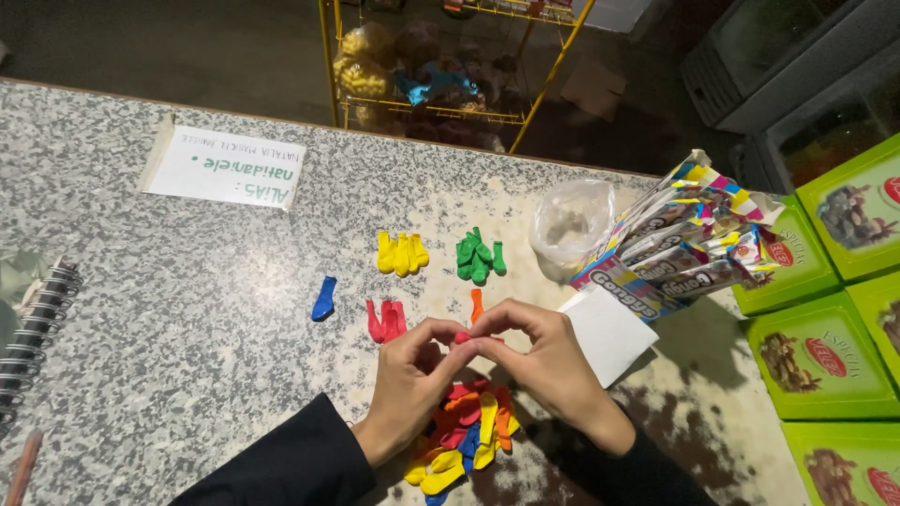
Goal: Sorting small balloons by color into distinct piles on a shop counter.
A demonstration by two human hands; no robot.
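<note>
Above the mixed pile (464, 436), both hands' fingers (448, 349) pinch a red balloon (462, 337), axis hidden.

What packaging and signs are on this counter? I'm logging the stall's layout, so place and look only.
Paper sign: far left, white rectangle, green lettering.
Display carton of sachets: right of centre, multicoloured, leaning.
Green boxes: right edge, square, picture lids.
Clear plastic bag: beside the carton, crumpled.
White card: by the right hand.
</note>
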